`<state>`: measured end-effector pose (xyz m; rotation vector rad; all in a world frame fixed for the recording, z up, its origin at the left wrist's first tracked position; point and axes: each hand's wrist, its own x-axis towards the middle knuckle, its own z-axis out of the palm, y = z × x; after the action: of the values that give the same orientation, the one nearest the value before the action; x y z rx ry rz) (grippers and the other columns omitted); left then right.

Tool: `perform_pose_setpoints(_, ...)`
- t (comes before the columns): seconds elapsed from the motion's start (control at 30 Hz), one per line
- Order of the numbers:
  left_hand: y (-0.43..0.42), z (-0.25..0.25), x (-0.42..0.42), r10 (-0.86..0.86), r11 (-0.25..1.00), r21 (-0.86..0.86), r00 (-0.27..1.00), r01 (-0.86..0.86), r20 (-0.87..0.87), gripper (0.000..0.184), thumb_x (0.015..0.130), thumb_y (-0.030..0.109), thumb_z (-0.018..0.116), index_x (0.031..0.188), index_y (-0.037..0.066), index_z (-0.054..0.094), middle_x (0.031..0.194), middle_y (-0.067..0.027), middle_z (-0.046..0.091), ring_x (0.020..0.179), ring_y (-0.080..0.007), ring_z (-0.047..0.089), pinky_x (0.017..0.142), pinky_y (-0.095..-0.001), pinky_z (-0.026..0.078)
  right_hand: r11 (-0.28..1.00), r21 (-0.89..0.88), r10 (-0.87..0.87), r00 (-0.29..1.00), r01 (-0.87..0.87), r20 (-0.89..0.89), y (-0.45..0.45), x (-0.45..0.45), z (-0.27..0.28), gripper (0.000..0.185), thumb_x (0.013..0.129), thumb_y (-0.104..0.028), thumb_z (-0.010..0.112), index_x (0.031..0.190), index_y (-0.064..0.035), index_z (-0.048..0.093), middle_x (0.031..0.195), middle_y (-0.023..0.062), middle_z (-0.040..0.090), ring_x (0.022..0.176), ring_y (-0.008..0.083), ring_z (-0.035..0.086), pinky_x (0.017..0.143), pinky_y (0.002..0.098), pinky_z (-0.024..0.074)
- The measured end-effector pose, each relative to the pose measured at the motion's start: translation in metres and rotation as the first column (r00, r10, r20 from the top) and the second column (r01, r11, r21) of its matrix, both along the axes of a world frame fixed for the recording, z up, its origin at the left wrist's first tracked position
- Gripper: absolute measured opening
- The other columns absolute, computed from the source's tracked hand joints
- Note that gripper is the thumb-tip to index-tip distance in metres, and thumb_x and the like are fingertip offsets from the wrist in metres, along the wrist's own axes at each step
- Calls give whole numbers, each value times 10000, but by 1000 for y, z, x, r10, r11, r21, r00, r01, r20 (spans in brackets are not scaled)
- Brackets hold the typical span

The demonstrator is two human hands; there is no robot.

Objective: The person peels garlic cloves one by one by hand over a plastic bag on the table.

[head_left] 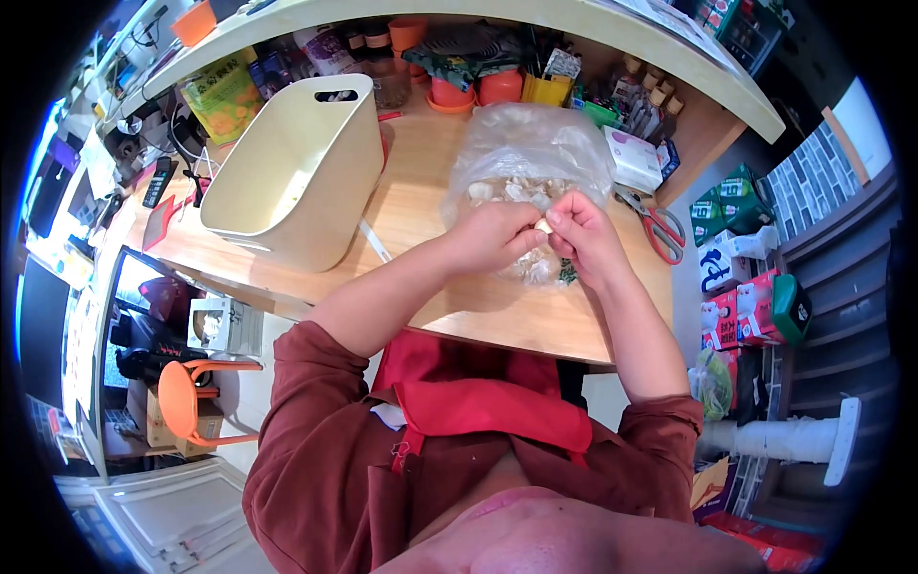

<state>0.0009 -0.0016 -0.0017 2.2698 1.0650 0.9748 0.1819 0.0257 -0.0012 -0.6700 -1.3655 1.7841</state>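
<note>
Over the front of a clear plastic bag, my two hands meet at a small pale piece that looks like a garlic clove. My left hand pinches it from the left with thumb and fingers. From the other side, my right hand grips it between thumb and curled fingers. Whitish bulbs or cloves, apparently garlic, lie in the bag just beyond my fingers. Some of the bag and its contents are hidden under my hands.
A tall cream plastic bin stands on the wooden table at left. Beside it lies a thin white-handled tool. Red-handled scissors rest at the right edge. Pots, jars and boxes line the back under a shelf.
</note>
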Motion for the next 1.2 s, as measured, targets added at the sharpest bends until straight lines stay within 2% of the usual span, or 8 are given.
perform_pose_setpoints(0.13,-2,-1,0,11,999,48,1000,-10,-20,197,852,229,522,851,34,552,788,-173,581,750,-353,562,661,-413,441,1000,-13,17,1000,-17,-3,3,1,-3,142,857,-158,578,805,-80,470,607,-28,432,485,52,357,438,193,259)
perform_pose_setpoints(0.33,2,-7,-1,-61,986,156,997,54,43,173,872,194,511,831,28,539,731,-154,536,693,-325,533,632,-377,426,999,-12,32,999,-32,-23,2,1,-6,141,859,-151,574,806,-73,469,610,-17,451,475,53,356,427,193,253)
perform_pose_setpoints(0.53,-1,-2,-3,-90,989,129,992,78,89,175,881,180,501,816,23,542,715,-150,526,660,-307,524,609,-355,422,999,5,54,997,-54,-57,1,1,-5,133,866,-145,563,808,-70,470,616,-9,465,477,55,362,424,190,255)
perform_pose_setpoints(0.63,-1,-1,-2,-75,993,95,991,65,115,161,869,166,525,796,24,542,702,-134,530,640,-262,522,595,-329,418,997,16,70,994,-69,-85,2,2,-6,131,869,-146,558,811,-68,470,614,-6,468,476,56,366,422,188,259)
perform_pose_setpoints(0.73,-3,1,1,-5,1000,-27,982,10,187,180,841,207,565,817,28,573,724,-140,577,647,-275,560,595,-347,443,999,11,53,992,-52,-117,3,1,-6,125,871,-145,556,817,-68,474,610,-2,477,472,57,379,418,185,271)
perform_pose_setpoints(0.8,-4,0,3,48,998,31,978,-55,201,156,815,186,605,851,35,588,706,-102,571,600,-198,536,552,-302,426,1000,24,13,992,-10,-123,2,-1,-6,118,871,-144,555,824,-67,479,609,2,488,470,56,391,416,182,282)
perform_pose_setpoints(0.83,-4,0,4,74,994,60,975,-88,209,155,802,176,625,868,39,596,697,-83,568,577,-160,524,531,-280,418,1000,19,-18,995,20,-96,3,-1,-6,115,870,-143,556,826,-68,482,610,4,494,470,56,396,415,180,286)
perform_pose_setpoints(1.2,0,-5,2,122,967,196,973,-160,195,254,702,83,633,953,46,616,732,-69,606,516,-134,514,480,-263,422,991,46,-128,990,125,66,-2,-6,-3,111,856,-135,577,806,-78,496,621,7,513,487,53,418,418,176,304)
